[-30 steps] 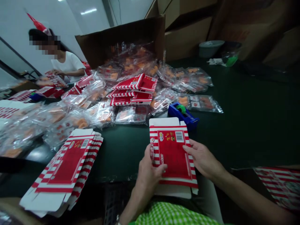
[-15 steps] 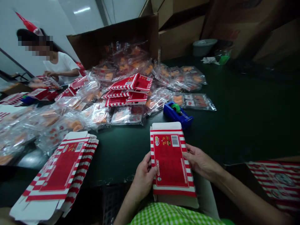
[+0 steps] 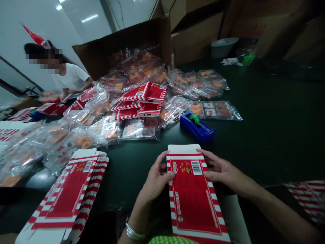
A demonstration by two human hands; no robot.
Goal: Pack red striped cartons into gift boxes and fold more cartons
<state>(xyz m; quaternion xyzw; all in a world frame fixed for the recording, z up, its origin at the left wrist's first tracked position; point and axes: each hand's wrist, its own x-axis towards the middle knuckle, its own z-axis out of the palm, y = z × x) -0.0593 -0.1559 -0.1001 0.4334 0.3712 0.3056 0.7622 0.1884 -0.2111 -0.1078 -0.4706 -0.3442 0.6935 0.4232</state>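
A red box with red-and-white striped borders (image 3: pixel 194 200) lies in front of me, its barcode side up and its white end flap pointing away. My left hand (image 3: pixel 158 176) grips its left edge near the far end, thumb on top. On the opposite edge, my right hand (image 3: pixel 223 171) holds it too, with the thumb on the printed face and fingers by the flap. Beyond the box a blue tape dispenser (image 3: pixel 197 127) with a green core stands on the dark table. To the left lies a stack of matching flattened boxes (image 3: pixel 67 191).
Clear bags of orange toy pieces (image 3: pixel 104 130) heap across the table, with several red boxes (image 3: pixel 142 96) stacked on them. A large open carton (image 3: pixel 122 44) stands behind. At the far left sits a co-worker (image 3: pixel 72 78). A grey tub (image 3: pixel 223 47) stands at the back.
Both hands have moved up the box to its far end, and the box has shifted nearer to me. My view has shifted slightly. The co-worker's arms have moved.
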